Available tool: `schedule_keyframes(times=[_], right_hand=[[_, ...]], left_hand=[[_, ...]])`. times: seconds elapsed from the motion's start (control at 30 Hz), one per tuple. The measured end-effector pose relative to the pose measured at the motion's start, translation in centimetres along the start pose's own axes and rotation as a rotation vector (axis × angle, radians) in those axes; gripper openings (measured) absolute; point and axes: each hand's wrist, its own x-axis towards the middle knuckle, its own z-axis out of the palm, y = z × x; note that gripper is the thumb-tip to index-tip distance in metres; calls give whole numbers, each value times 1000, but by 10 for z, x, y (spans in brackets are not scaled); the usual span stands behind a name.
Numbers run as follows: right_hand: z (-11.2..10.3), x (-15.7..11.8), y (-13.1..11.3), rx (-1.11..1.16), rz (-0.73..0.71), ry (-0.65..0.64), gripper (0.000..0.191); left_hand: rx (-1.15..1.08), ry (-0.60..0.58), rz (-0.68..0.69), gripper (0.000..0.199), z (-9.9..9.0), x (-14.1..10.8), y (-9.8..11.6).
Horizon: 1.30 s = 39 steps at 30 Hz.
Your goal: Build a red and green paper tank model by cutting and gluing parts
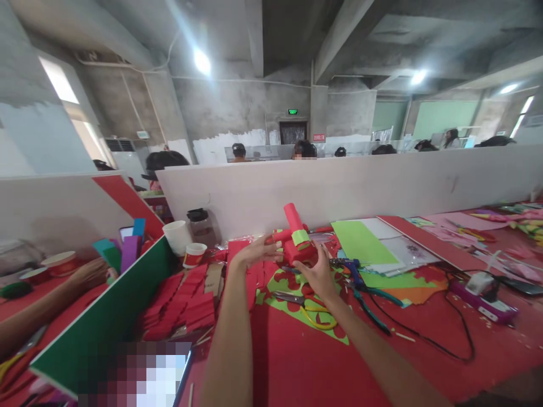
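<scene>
Head view: near frame centre, a red tubular piece [292, 216] with a light-green band [301, 236] was held, its lower part gripped by the right hand [319, 272]. Left-hand [255, 252] fingers were part-bent beside it; contact could not be confirmed. Assembly or adjustment was judged in hand; steady alignment seemed called for next. Yellow-handled scissors [304, 306] were seen just below.

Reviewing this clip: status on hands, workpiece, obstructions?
Right hand holding red craft piece; left hand at its side. Light-green band around its tube. Yellow-handled scissors on cut green sheet close by; apparently not blocking.
</scene>
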Motion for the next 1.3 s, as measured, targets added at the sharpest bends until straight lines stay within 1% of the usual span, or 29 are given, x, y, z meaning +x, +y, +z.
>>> schedule_keyframes(times=[0.1, 0.2, 0.33, 0.47, 0.63, 0.7, 0.8, 0.87, 1.0, 1.07, 1.13, 1.2, 1.23, 1.3], right_hand=[[0, -3, -2, 9, -54, -42, 72], [0, -2, 1, 6, -75, -43, 61], [-1, 2, 10, 23, -83, -35, 54], [-2, 5, 18, 36, -62, -44, 53], [4, 8, 28, 55, -13, -74, 54], [8, 11, 32, 87, 5, -95, 54], [15, 18, 37, 151, 23, -136, 57], [18, 22, 40, 183, 36, -169, 58], [19, 32, 42, 201, 65, -223, 53], [13, 41, 41, 224, 107, -200, 48], [6, 54, 38, 247, 170, -124, 47], [-1, 69, 33, 260, 205, -69, 49], [-3, 76, 30, 264, 219, -68, 50], [-4, 88, 24, 269, 250, -107, 51]], left_hand=[[10, -18, 43, 71, -3, 6, -5], [30, -25, 57, 64, -1, 9, -7], [55, 35, 68, 62, 6, 13, -6], [71, 80, 59, 61, 8, 19, -10], [82, 101, 126, 52, 6, 29, -16], [81, 149, 130, 49, 6, 31, -18], [66, 259, 103, 50, 6, 34, -20], [46, 292, 85, 50, 7, 35, -21], [19, 297, 48, 46, 4, 36, -23], [32, 299, 45, 44, 1, 33, -21], [64, 269, 48, 43, -1, 29, -18], [109, 227, 48, 47, -2, 25, -13], [135, 210, 46, 50, -1, 23, -11], [181, 192, 44, 56, 1, 20, -7]])
